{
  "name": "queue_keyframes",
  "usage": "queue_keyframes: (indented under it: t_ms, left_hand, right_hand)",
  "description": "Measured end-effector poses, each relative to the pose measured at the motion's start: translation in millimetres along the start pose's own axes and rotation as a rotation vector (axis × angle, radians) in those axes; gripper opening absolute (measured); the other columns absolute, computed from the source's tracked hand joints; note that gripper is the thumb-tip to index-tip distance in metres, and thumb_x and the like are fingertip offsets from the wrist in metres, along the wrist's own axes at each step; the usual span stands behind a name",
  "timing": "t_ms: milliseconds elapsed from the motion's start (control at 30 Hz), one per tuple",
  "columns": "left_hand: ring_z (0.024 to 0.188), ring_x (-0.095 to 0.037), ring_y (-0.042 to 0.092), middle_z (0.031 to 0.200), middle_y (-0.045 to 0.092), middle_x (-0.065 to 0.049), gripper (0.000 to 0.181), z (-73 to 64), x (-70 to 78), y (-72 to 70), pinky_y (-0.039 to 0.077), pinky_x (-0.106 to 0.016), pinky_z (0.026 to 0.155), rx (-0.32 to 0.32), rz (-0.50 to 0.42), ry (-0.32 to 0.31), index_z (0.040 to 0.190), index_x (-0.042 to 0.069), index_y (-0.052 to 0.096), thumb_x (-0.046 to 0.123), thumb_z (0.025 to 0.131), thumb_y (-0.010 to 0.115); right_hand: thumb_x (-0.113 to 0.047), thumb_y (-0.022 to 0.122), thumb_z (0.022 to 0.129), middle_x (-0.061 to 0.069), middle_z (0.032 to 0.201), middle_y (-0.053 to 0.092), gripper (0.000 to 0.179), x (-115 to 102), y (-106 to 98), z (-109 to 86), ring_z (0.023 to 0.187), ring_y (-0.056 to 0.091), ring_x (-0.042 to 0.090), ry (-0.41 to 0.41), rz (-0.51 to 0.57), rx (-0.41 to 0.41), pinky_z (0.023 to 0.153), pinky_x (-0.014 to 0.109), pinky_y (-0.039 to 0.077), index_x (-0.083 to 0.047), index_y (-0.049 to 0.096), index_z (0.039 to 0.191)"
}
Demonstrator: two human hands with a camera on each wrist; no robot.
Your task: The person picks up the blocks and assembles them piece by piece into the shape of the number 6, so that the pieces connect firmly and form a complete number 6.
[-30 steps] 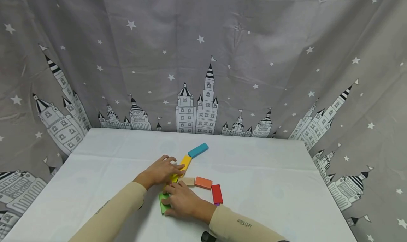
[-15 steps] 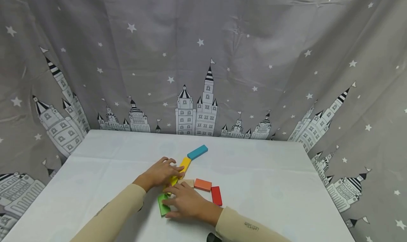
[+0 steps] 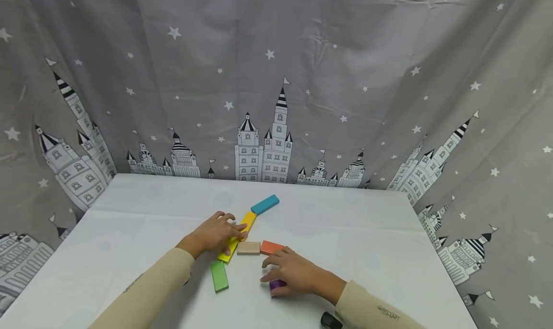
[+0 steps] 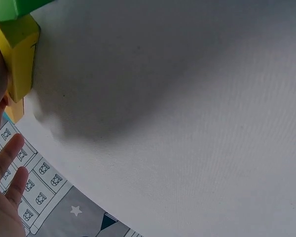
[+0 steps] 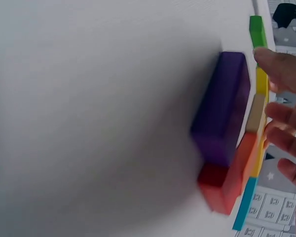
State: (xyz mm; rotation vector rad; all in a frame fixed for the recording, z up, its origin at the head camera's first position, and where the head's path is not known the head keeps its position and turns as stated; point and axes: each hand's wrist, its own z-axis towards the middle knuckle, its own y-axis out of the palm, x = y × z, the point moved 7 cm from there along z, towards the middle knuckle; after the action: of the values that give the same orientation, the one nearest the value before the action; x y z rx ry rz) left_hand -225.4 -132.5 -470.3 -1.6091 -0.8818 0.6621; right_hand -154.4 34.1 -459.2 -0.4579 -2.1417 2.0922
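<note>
My left hand (image 3: 216, 233) rests on two joined blocks, a bright yellow block (image 3: 227, 253) and an amber block (image 3: 249, 219), its thumb and a finger touching them and the other fingers spread. My right hand (image 3: 300, 271), fingers apart, hovers over a purple block (image 3: 275, 285). In the right wrist view the purple block stands clear of the fingertips, beside a red block (image 5: 214, 185) that the hand hides in the head view. A tan block (image 3: 248, 248) and an orange block (image 3: 270, 247) run between the hands. A green block (image 3: 219, 277) lies below the yellow one.
A blue block (image 3: 265, 204) touches the amber block's far end. The blocks lie on a white-covered table (image 3: 367, 233). Behind it hangs a grey curtain (image 3: 345, 55) with castles and stars. A black device (image 3: 330, 320) sits at my right wrist.
My right hand has left the green block and moved right, over the purple and red blocks. My left hand stays on the yellow and amber blocks.
</note>
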Motion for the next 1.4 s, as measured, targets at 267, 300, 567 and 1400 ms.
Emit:
queue_keyframes:
  t_ms: [267,300,567,1400]
  left_hand:
    - [0.126,-0.029,0.045,0.141,0.053,0.006,0.058,-1.2,-1.7,2.4,0.032,-0.051,0.108,-0.017,-0.030,-0.026,0.133,0.028,0.059,0.033,0.078,0.077]
    - [0.126,-0.029,0.044,0.141,0.052,0.006,0.059,-1.2,-1.9,2.5,0.032,-0.051,0.108,-0.018,-0.032,-0.029,0.133,0.028,0.059,0.033,0.078,0.077]
    - [0.126,-0.030,0.045,0.141,0.053,0.004,0.059,-1.5,-1.4,0.6,0.033,-0.052,0.107,-0.007,-0.028,-0.008,0.133,0.025,0.059,0.033,0.078,0.077]
    - [0.125,-0.029,0.046,0.140,0.053,0.004,0.059,0.6,3.4,-2.4,0.033,-0.051,0.107,-0.008,-0.004,-0.006,0.133,0.025,0.059,0.033,0.078,0.078]
  right_hand:
    - [-0.038,0.066,0.091,-0.008,0.122,0.059,0.032,0.0,5.9,-21.4,0.114,0.051,0.008,-0.068,-0.033,0.012,0.101,0.031,0.040,-0.031,0.068,0.122]
    - [-0.038,0.066,0.091,-0.008,0.120,0.060,0.032,0.0,6.1,-23.0,0.113,0.051,0.009,-0.071,-0.044,0.020,0.101,0.030,0.040,-0.031,0.068,0.122]
    - [-0.033,0.068,0.090,-0.008,0.115,0.061,0.032,2.8,8.8,-30.7,0.108,0.051,0.009,-0.072,-0.047,0.065,0.097,0.028,0.042,-0.030,0.068,0.122]
    - [-0.029,0.067,0.091,-0.007,0.104,0.059,0.027,-17.3,15.9,-12.9,0.096,0.052,0.002,-0.151,0.032,0.185,0.092,0.016,0.035,-0.027,0.071,0.118]
